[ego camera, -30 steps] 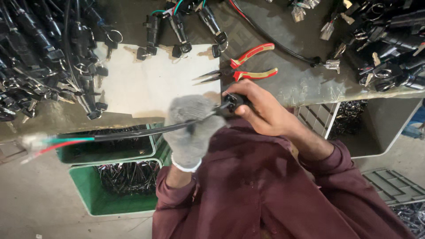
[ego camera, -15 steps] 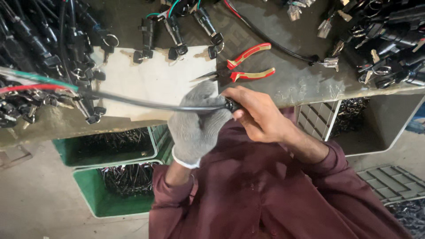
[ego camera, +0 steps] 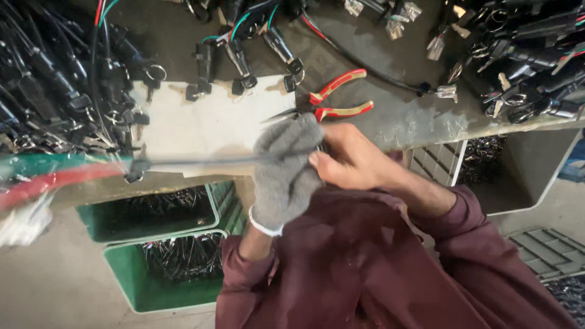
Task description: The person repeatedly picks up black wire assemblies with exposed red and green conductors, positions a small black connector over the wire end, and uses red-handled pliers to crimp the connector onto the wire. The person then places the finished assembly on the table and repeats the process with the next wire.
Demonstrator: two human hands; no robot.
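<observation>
Hands meet at the middle of the frame, right over the edge of the grey work surface (ego camera: 414,122). The left hand (ego camera: 286,167), in a grey knitted glove with a white cuff, is closed round a thin black sheathed cable (ego camera: 207,161), fingers wrapped over it. The bare right hand (ego camera: 350,161) presses in just beside the glove, touching it, fingers curled tight on the same cable end; what exactly sits between its fingertips is hidden by the glove.

The cable runs out taut and level to the left, across a pale sheet of card (ego camera: 207,122) lying on the surface. At its far end it splays into blurred red and green wires (ego camera: 55,173) with a whitish connector (ego camera: 21,222) at the frame's left edge.

Just above the hands, red-handled pliers (ego camera: 338,97) lie on the surface, handles apart, nose pointing left. Black key switches with coloured leads (ego camera: 244,58) lie in a row along the top of the card, and dense heaps of black switch assemblies (ego camera: 49,91) fill the left side, with more (ego camera: 530,55) at the upper right.

Below the surface's edge stand two green plastic bins (ego camera: 131,283), both holding dark cables. Maroon sleeves (ego camera: 378,268) fill the lower centre.
</observation>
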